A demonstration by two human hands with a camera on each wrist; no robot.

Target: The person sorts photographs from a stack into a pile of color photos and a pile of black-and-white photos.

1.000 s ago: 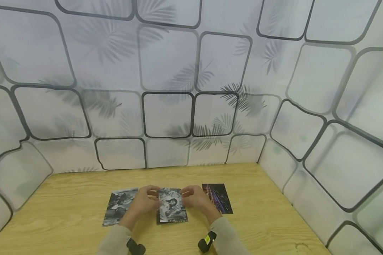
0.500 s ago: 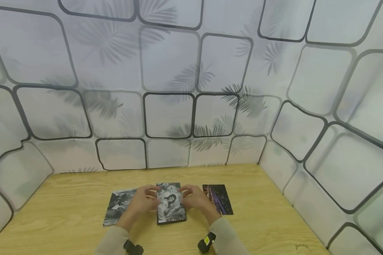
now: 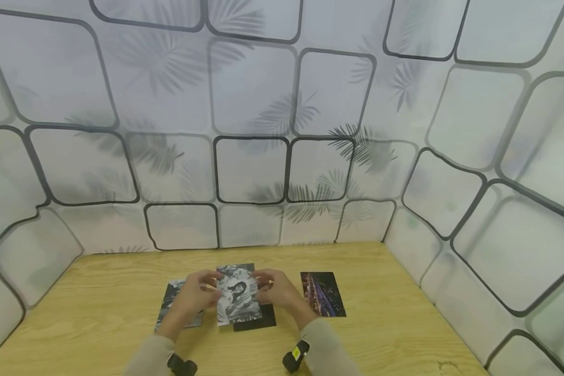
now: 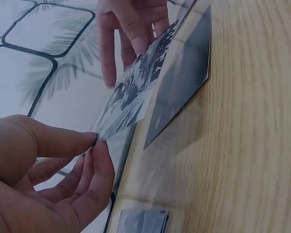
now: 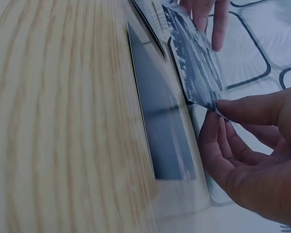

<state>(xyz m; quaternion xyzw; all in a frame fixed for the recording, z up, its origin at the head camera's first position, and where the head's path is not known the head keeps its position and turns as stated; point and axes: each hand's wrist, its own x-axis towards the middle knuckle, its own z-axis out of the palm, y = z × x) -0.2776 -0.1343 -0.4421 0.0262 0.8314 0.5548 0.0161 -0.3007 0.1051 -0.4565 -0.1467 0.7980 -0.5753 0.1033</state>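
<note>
A black-and-white photo print [image 3: 238, 295] showing a person is held raised above the table. My left hand [image 3: 195, 295] pinches its left edge between thumb and fingers. At the opposite edge, my right hand [image 3: 277, 291] pinches it the same way, as the right wrist view shows. Below the held print lies a dark photo print [image 3: 262, 319], partly covered by it in the head view. Its glossy surface [image 5: 160, 116] shows in the right wrist view. Left of it, partly behind my left hand, lies another black-and-white photo print [image 3: 170, 293].
A colour photo print [image 3: 323, 294] with purple lights on black lies to the right on the wooden table [image 3: 380, 334]. Patterned fabric walls [image 3: 249, 169] with leaf shapes and rounded squares rise behind and at both sides. Dark wrist cameras [image 3: 295, 356] are strapped on both wrists.
The held print has risen off the dark print and moved left, both hands going with it. More of the dark print shows below. My left hand now covers more of the left print.
</note>
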